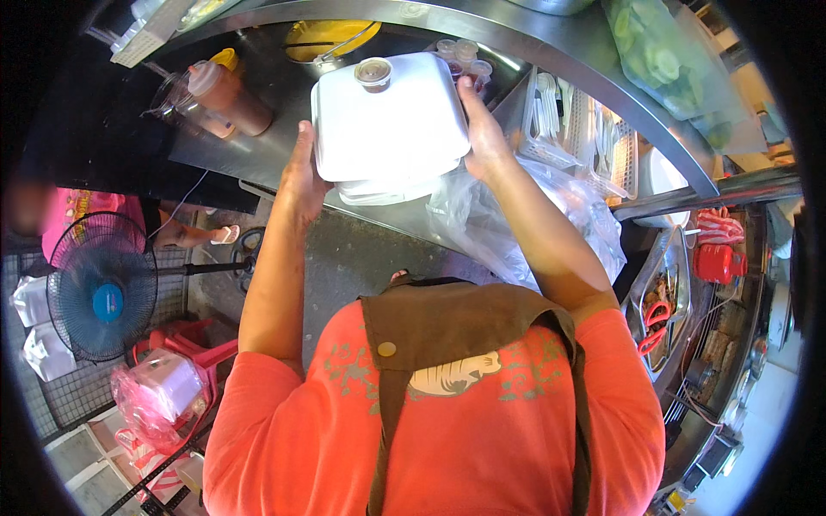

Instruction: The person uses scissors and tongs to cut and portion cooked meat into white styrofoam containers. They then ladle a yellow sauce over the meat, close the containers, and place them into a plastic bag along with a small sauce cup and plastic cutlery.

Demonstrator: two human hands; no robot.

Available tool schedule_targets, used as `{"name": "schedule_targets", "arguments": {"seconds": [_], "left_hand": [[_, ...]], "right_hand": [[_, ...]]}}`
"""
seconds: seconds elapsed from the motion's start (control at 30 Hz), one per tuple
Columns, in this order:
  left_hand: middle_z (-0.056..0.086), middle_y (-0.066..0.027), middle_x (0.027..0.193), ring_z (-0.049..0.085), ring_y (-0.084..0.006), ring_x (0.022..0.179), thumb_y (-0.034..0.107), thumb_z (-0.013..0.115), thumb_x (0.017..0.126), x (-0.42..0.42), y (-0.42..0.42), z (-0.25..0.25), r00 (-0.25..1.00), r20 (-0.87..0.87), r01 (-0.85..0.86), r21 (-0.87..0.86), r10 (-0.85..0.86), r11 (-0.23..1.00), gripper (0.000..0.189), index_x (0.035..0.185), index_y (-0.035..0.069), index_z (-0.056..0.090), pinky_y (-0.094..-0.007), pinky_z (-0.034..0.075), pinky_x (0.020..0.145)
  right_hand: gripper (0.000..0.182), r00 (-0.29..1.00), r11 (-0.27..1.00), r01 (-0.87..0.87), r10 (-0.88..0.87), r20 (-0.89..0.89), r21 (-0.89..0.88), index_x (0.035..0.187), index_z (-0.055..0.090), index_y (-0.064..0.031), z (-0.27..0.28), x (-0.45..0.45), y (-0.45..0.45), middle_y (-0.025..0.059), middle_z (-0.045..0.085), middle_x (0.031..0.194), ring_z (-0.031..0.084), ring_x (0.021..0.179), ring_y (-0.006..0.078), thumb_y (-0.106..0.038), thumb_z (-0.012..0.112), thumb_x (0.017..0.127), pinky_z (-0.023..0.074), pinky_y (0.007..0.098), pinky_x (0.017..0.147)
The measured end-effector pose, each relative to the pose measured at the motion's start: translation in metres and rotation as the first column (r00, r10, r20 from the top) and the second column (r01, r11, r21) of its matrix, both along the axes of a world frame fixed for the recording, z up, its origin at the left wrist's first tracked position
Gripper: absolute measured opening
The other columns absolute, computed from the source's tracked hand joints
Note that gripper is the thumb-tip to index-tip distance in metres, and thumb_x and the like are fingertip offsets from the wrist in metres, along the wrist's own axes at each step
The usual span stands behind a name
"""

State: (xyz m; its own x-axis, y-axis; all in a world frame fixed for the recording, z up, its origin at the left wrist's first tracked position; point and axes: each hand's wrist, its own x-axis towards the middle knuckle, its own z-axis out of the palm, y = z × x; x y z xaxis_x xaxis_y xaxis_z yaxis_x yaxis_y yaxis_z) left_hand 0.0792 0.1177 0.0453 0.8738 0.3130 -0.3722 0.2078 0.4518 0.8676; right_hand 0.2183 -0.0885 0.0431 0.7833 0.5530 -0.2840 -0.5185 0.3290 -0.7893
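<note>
Between my two hands is a white foam takeout box (393,129), closed, over at least one more white box (387,192) that shows at its near edge. My left hand (304,169) presses on the left side, and my right hand (479,129) grips the right side, its thumb up at the edge. A small lidded clear cup of brown sauce (373,75) rests on the lid near its far edge. Thin clear plastic bags (555,213) lie under my right forearm. Several more small lidded cups (466,55) stand just behind the box's far right corner.
Two squeeze bottles (235,103) and a yellow container (332,40) stand on the steel counter (258,164). Baskets of plastic cutlery (552,116) are at the right, beneath a steel shelf (503,32). A fan (103,290) and a person in pink (103,219) are at left; red scissors (655,326) lie on a food tray.
</note>
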Motion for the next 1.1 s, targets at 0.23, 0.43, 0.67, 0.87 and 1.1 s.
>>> {"name": "schedule_targets", "arguments": {"seconds": [0.23, 0.43, 0.67, 0.87, 1.1], "left_hand": [[0.046, -0.0137, 0.135, 0.044, -0.0261, 0.124, 0.055, 0.038, 0.094, 0.017, 0.006, -0.023, 0.991, 0.014, -0.136, 0.05, 0.136, 0.989, 0.066, 0.137, 0.004, 0.038, -0.0426, 0.034, 0.103], [0.05, -0.0118, 0.129, 0.048, -0.0238, 0.118, 0.049, 0.035, 0.097, 0.016, 0.006, -0.002, 0.997, 0.029, -0.073, -0.149, 0.078, 0.986, 0.059, 0.134, 0.003, 0.041, -0.0371, 0.037, 0.101], [0.053, -0.0119, 0.125, 0.054, -0.0235, 0.112, 0.041, 0.048, 0.094, 0.014, 0.023, -0.05, 0.986, -0.089, -0.146, -0.061, 0.14, 0.987, 0.054, 0.131, 0.002, 0.043, -0.0373, 0.046, 0.093], [0.056, -0.0121, 0.121, 0.056, -0.0232, 0.108, 0.035, 0.051, 0.092, 0.011, 0.02, -0.072, 0.993, -0.007, -0.115, -0.119, 0.115, 0.986, 0.049, 0.126, -0.001, 0.047, -0.0372, 0.049, 0.087], [0.058, -0.0093, 0.108, 0.06, -0.0219, 0.095, 0.027, 0.049, 0.093, -0.031, 0.037, -0.012, 0.987, 0.116, -0.1, -0.085, 0.109, 0.991, 0.036, 0.119, 0.003, 0.05, -0.0342, 0.054, 0.077]], "right_hand": [[0.038, 0.985, 0.994, 0.027, -0.044, -0.166, -0.105, 0.12, 0.054, -0.0072, -0.023, -0.006, 0.006, 0.0113, 0.063, 0.106, 0.063, 0.096, 0.0218, -0.035, 0.043, 0.096, 0.0523, 0.0383, 0.083], [0.034, 0.97, 0.985, 0.126, -0.147, -0.193, -0.118, 0.119, 0.053, -0.0061, -0.023, -0.027, 0.011, 0.0115, 0.063, 0.105, 0.064, 0.093, 0.0214, -0.028, 0.046, 0.095, 0.0546, 0.0375, 0.078], [0.034, 0.953, 0.997, 0.038, -0.056, -0.298, -0.067, 0.122, 0.05, -0.0081, -0.021, -0.012, 0.013, 0.0115, 0.062, 0.106, 0.065, 0.089, 0.0218, -0.028, 0.048, 0.094, 0.0566, 0.0373, 0.073], [0.038, 0.963, 1.0, 0.025, -0.025, -0.269, -0.004, 0.123, 0.05, -0.0054, -0.026, -0.018, 0.018, 0.0124, 0.063, 0.105, 0.066, 0.088, 0.0214, -0.03, 0.049, 0.094, 0.0573, 0.0368, 0.071], [0.035, 0.977, 0.993, -0.04, 0.062, -0.202, 0.112, 0.115, 0.056, 0.0022, 0.026, -0.051, 0.019, 0.0132, 0.065, 0.101, 0.065, 0.086, 0.0189, -0.025, 0.05, 0.094, 0.0553, 0.0329, 0.076]]}}
